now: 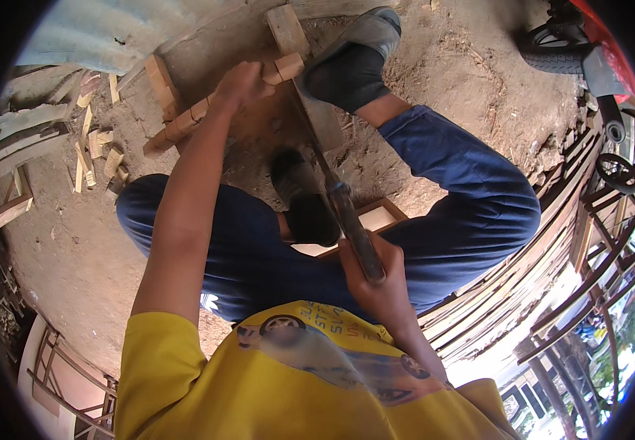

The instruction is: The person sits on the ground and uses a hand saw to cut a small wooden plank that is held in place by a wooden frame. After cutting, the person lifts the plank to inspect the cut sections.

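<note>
My left hand (240, 82) grips a long light wooden strip (185, 119) that runs across a wooden block on the dirt ground. My right hand (376, 275) is closed on the dark handle of a long-bladed chopping knife (332, 180); its blade points up toward the strip's end (288, 67). My right foot in a grey shoe (358, 51) presses down beside the strip's end. My other foot, in a black sock (303, 202), rests between my knees.
Cut wood scraps (97, 150) lie on the dirt to the left. A thick wooden block (287, 28) lies at the top. Stacked long planks (523, 271) run along the right, with a vehicle wheel (552, 51) at top right. A shallow wooden box (376, 218) sits under my legs.
</note>
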A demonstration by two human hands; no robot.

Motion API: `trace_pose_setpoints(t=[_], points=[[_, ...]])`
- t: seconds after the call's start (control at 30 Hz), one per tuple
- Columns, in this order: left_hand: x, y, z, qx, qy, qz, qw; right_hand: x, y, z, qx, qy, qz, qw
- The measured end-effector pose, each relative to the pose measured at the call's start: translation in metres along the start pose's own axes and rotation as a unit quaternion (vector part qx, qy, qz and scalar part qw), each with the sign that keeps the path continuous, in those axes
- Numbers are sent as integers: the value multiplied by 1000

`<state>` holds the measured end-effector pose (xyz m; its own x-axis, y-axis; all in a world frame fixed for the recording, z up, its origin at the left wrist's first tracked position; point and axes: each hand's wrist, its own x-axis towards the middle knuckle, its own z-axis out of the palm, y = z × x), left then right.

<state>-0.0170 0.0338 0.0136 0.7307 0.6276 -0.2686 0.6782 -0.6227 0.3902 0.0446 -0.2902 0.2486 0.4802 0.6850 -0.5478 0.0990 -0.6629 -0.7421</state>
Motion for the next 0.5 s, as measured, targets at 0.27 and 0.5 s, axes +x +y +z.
trace_pose_setpoints(t=[0.27, 0.5], points=[[7, -2, 5, -23, -5, 2, 1000, -2, 8, 4, 40, 10, -26, 999], [1, 10, -3, -42, -1, -16, 999, -48, 9, -17, 14, 39, -3, 999]])
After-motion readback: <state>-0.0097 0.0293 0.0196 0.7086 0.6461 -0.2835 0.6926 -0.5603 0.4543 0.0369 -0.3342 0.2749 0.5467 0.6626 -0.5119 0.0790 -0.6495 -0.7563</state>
